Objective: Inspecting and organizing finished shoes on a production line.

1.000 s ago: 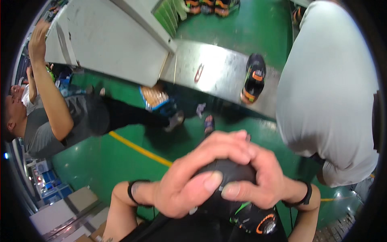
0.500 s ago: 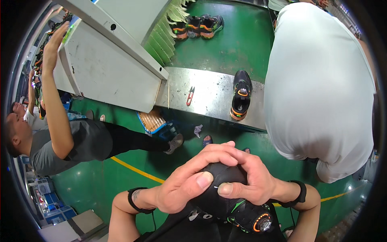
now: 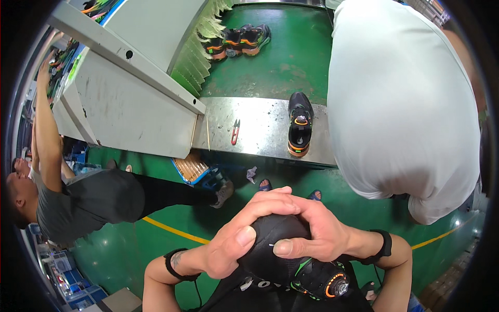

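A black shoe (image 3: 270,260) with green trim and an orange-ringed dial is held up close to my body. My left hand (image 3: 226,252) closes around the left side of its toe, its thumb pressed on the dark upper. From the other side my right hand (image 3: 325,231) wraps the toe, and the fingers of both hands overlap at its far edge. By the right thumb lies a small white mark or thread. Part of the shoe is hidden under my hands. Beyond, a similar shoe (image 3: 300,127) stands on a metal ledge (image 3: 260,117), with red-handled thread snips (image 3: 235,132) to its left.
Several shoes (image 3: 244,39) rest on the green surface beside a fringed curtain (image 3: 189,67). A person in a white shirt (image 3: 400,99) is close on the right. Left stand a grey machine housing (image 3: 130,104) and a person in dark clothes (image 3: 99,203). A crate (image 3: 192,166) sits below the ledge.
The whole view has shifted slightly, so the ledge and its things appear further left. My thumbs have spread a little apart on the shoe; both hands keep their hold.
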`<state>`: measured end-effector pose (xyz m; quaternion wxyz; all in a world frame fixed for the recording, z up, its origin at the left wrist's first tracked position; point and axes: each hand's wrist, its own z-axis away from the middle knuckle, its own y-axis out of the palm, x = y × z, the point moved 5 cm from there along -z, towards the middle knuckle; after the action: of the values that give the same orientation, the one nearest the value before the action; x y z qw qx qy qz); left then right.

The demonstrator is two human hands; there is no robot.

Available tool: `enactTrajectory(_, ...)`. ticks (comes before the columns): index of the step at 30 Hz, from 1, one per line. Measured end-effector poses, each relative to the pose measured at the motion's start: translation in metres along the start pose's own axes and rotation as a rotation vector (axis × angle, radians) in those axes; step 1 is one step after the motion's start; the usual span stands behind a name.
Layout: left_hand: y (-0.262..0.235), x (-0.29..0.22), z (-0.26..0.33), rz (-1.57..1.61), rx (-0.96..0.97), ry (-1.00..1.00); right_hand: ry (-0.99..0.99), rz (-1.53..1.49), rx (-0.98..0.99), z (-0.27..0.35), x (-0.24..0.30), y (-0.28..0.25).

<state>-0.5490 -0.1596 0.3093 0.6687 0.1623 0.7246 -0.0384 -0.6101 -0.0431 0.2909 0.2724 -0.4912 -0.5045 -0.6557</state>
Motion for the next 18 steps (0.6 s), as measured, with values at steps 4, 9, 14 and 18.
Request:
enactTrajectory(4, 0.003, -0.007, 0.0, -0.052, 0.084, 0.093, -0.08, 0.19, -0.026, 0.007, 0.005, 0.005)
enactTrajectory(9, 0.012, -0.003, 0.0, -0.113, 0.035, 0.05, -0.098, 0.171, -0.086, 0.013, 0.005, 0.003)
enactTrajectory(14, 0.008, -0.002, -0.003, -0.109, -0.101, -0.005, -0.048, 0.078, -0.106, 0.011, -0.001, 0.0)
enactTrajectory(18, 0.009, -0.011, -0.006, -0.047, 0.003, -0.012, -0.058, 0.044, -0.038, 0.011, 0.002, 0.001)
